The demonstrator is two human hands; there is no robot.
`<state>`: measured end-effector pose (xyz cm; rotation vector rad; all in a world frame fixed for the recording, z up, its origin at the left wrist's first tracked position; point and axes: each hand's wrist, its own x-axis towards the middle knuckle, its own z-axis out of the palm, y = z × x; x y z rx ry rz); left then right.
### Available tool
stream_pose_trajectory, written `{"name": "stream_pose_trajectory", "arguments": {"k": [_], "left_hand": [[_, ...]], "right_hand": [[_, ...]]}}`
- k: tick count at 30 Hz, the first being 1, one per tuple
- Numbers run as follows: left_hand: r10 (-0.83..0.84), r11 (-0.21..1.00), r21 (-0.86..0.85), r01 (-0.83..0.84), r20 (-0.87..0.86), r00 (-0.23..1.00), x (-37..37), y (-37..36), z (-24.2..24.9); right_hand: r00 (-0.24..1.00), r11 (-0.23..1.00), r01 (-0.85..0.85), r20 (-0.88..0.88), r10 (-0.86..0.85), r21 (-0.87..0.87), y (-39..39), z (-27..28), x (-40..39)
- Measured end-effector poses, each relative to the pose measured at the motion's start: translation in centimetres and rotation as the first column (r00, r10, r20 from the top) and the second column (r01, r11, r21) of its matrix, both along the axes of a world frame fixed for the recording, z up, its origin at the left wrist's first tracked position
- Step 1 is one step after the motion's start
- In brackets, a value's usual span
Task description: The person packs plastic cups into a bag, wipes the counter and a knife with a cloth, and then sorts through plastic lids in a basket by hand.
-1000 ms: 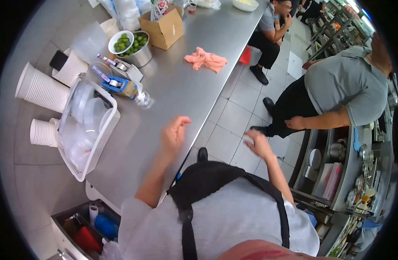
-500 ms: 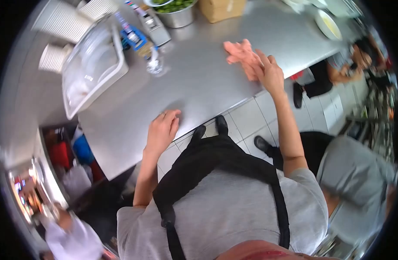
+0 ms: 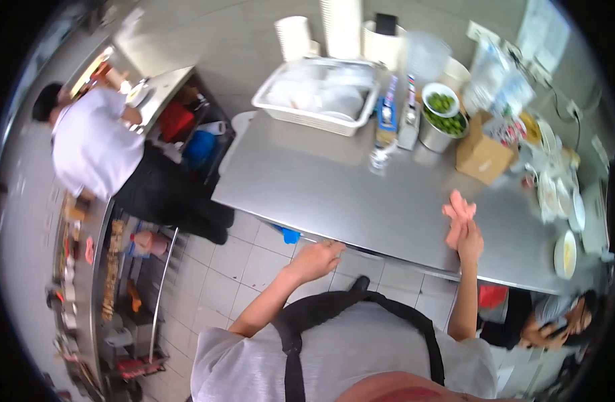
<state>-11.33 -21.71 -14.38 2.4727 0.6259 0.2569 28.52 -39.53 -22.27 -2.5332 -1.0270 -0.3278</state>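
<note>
A crumpled pink cloth lies on the steel table, toward its right half. My right hand is on the cloth's near end, its fingers closed around it. Near the table's front edge, my left hand hangs with curled fingers; whether anything is inside them is too small to tell. Behind the cloth stand a cardboard box and a metal pot of green vegetables, with a small bowl of greens on top.
A white basket of plastic lids stands at the back left, beside blue and grey packaged tools. Stacked white cups are behind. A white plate sits far right. One person stands left; another is lower right.
The view has turned, showing more of the table's right side and the left shelves. My right hand has closed on the cloth. My left hand is now off the tabletop, by the front edge.
</note>
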Motion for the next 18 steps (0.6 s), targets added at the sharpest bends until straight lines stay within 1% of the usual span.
{"name": "stream_pose_trajectory", "arguments": {"k": [1,2,3,4,6,7,8,9,10,11,12,13,15,17,18], "left_hand": [[-0.013,0.999,0.04,0.013,0.006,1.0,-1.0,-0.4,-0.1],[-0.034,0.996,0.078,0.033,0.008,0.999,-1.9,-0.6,-0.1],[0.016,0.997,-0.068,-0.03,-0.196,0.981,-2.8,-0.8,1.2],[0.034,0.997,-0.058,-0.046,-0.187,0.982,-4.1,-0.9,0.8],[0.076,0.994,-0.068,-0.09,-0.19,0.979,-7.6,-1.2,-1.8],[0.087,0.993,-0.063,-0.1,-0.185,0.979,-9.7,-1.4,-3.1],[0.129,0.986,-0.072,-0.152,-0.254,0.959,-11.8,-1.8,-4.8],[0.166,0.977,-0.078,-0.2,-0.321,0.933,-14.0,-2.0,-6.7],[0.188,0.968,-0.1,-0.231,-0.325,0.927,-16.2,-2.4,-8.8],[0.205,0.959,-0.123,-0.257,-0.331,0.921,-18.8,-3.1,-11.4],[0.256,0.941,-0.122,-0.317,-0.362,0.897,-21.4,-4.0,-14.1],[0.301,0.921,-0.119,-0.372,-0.39,0.87,-24.1,-5.0,-16.9],[0.357,0.852,-0.184,-0.491,-0.482,0.8,-30.0,-7.5,-22.1],[0.507,0.717,-0.268,-0.644,-0.434,0.745,-36.2,-11.7,-25.5],[0.585,0.535,-0.406,-0.741,-0.454,0.672,-39.1,-14.1,-24.9]], "right_hand": [[0.999,0.999,-0.033,0.019,0.033,0.018,0.3,0.9,-0.9],[0.998,0.998,0.055,0.013,-0.055,-0.008,0.3,2.6,-2.2],[0.989,0.988,0.149,0.005,-0.149,-0.035,0.5,3.9,-3.6],[0.991,0.991,0.133,0.012,-0.133,-0.023,0.8,4.6,-5.1],[0.97,0.974,0.208,0.108,-0.217,0.09,1.2,5.5,-8.6],[0.972,0.975,0.198,0.111,-0.208,0.097,1.6,5.8,-10.5],[0.971,0.986,0.029,0.228,-0.067,0.164,2.1,5.9,-12.2],[0.934,0.967,-0.142,0.352,0.061,0.211,2.6,6.0,-13.9],[0.932,0.965,-0.143,0.359,0.056,0.218,3.2,5.2,-15.6],[0.955,0.969,-0.142,0.286,0.08,0.202,4.1,3.5,-17.2],[0.973,0.973,-0.138,0.21,0.099,0.184,4.8,2.0,-18.9],[0.972,0.965,-0.169,0.196,0.13,0.201,5.5,1.6,-20.6],[0.968,0.954,-0.213,0.177,0.177,0.212,7.2,1.7,-23.8],[0.965,0.949,-0.23,0.177,0.193,0.217,9.3,1.8,-25.8],[0.963,0.945,-0.235,0.186,0.195,0.227,10.4,1.7,-26.2]]}}
